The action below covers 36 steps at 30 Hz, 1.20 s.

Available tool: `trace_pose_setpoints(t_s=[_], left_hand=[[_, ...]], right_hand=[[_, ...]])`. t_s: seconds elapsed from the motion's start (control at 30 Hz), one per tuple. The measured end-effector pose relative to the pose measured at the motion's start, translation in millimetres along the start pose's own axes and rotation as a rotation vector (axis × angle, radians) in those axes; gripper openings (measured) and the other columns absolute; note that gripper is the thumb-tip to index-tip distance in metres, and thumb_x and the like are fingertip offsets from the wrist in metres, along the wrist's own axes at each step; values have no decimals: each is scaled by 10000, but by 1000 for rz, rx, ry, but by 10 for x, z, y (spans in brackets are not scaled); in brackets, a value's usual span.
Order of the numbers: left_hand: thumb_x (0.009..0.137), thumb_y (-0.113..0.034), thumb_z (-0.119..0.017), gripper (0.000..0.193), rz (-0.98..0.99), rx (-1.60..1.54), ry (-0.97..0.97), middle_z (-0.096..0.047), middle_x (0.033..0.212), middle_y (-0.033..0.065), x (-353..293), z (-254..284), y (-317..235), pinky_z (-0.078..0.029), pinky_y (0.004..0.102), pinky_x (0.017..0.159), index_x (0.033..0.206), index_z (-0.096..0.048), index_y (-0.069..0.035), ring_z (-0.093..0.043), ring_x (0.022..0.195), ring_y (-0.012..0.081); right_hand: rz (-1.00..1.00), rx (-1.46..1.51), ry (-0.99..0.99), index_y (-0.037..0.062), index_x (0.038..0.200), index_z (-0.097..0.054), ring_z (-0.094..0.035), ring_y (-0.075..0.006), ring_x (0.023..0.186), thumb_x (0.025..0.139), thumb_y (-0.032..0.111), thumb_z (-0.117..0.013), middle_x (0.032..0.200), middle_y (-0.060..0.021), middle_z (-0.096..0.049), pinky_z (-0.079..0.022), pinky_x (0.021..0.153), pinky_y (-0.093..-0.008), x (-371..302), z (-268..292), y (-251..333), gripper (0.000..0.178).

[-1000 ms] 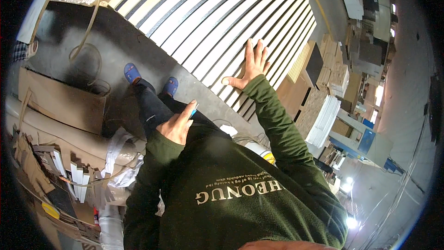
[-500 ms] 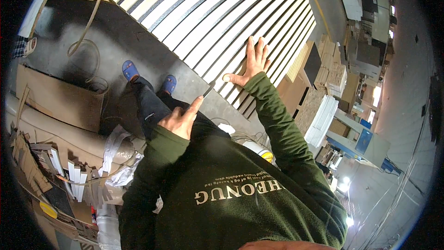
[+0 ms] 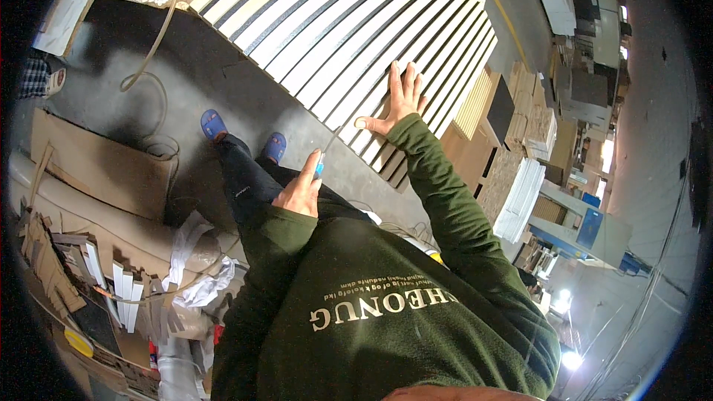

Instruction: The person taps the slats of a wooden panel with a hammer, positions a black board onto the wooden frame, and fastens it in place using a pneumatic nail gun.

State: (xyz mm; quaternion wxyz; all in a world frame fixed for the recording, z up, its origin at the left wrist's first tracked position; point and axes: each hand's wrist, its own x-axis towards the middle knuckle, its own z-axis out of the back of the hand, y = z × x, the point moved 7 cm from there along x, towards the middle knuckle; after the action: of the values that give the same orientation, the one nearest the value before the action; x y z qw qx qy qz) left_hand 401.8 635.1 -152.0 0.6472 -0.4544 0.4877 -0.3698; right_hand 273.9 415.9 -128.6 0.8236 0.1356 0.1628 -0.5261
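Blue sandals stand on the grey floor; rightward, the left hand curls around a thin blue-handled tool, its tip pointing to the near edge of a striped slat panel, on which the right hand lies flat and spread.

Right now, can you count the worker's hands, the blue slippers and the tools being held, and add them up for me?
Left hand and right hand: 2
Blue slippers: 2
Tool in the left hand: 1
Total: 5
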Motion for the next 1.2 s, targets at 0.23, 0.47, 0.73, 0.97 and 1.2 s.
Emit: trace_pose_setpoints(t_s=[0.23, 0.47, 0.73, 0.97, 1.2], left_hand=[[875, -113, -491, 590, -29, 542, 323, -583, 861, 223, 110, 83, -192, -498, 438, 615, 1380, -225, -260, -591, 694, 385], [840, -82, -452, 698, 15, 496, 379, -558, 799, 204, 235, -17, -123, -479, 464, 614, 1386, -121, -365, -582, 664, 397], [854, -85, -445, 677, -27, 557, 320, -556, 763, 201, 351, -80, -133, -471, 461, 563, 1385, -137, -371, -582, 619, 377], [847, -127, -482, 726, -31, 662, 333, -568, 832, 196, 355, -129, -126, -478, 463, 552, 1404, -59, -319, -587, 597, 367], [875, -195, -491, 439, -113, 642, 143, -575, 747, 225, 209, 29, -254, -469, 466, 545, 1257, -321, -61, -583, 598, 385]], right_hand=[[8, 24, -23, 143, 1413, -46, 126, -461, 1300, 353, 768, -692, 1423, -266, 112, -42, 961, -656, 0, -17, -2, 1389], [7, 9, -45, 144, 1413, -64, 88, -465, 1306, 378, 782, -671, 1424, -276, 76, -40, 958, -658, -19, 8, -14, 1359], [16, 22, -67, 158, 1412, -92, 53, -486, 1300, 394, 760, -676, 1426, -276, 49, -53, 952, -677, -18, -24, -13, 1318], [19, 14, -100, 130, 1408, -118, 44, -468, 1309, 377, 788, -656, 1428, -273, 8, -43, 968, -658, -60, 31, 13, 1337], [29, 91, -145, 22, 1391, -63, 27, -446, 1318, 366, 780, -669, 1433, -257, -22, -45, 985, -636, -54, 11, -43, 1412]])
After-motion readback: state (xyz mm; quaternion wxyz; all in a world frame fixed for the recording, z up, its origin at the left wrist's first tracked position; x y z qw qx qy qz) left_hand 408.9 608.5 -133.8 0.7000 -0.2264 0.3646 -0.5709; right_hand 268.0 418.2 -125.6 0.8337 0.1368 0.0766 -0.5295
